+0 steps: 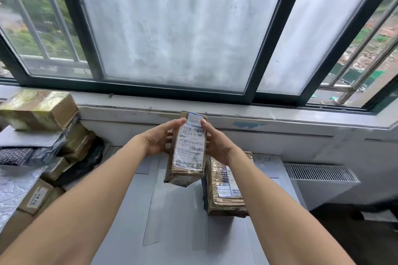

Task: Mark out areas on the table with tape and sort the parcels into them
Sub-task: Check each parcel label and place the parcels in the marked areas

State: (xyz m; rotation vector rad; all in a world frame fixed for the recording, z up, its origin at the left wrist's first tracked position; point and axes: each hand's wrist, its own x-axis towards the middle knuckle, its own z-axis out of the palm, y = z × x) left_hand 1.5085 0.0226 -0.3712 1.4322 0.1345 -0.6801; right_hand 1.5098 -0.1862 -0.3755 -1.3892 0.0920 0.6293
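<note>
I hold a long brown cardboard parcel (187,153) with a white shipping label up in the air above the grey table (120,221). My left hand (159,139) grips its left side, thumb on the label's top edge. My right hand (215,142) grips its right side, thumb on the small blue-edged sticker near the top. A second taped brown parcel (226,191) lies flat on the table, right of the centre. Strips of clear tape (154,206) run along the table top and divide it into areas.
A heap of brown boxes and grey mailer bags (41,142) is piled at the left beside the table. A window sill (258,118) and a large dark-framed window stand behind. A white radiator (321,173) sits to the right, above a dark floor.
</note>
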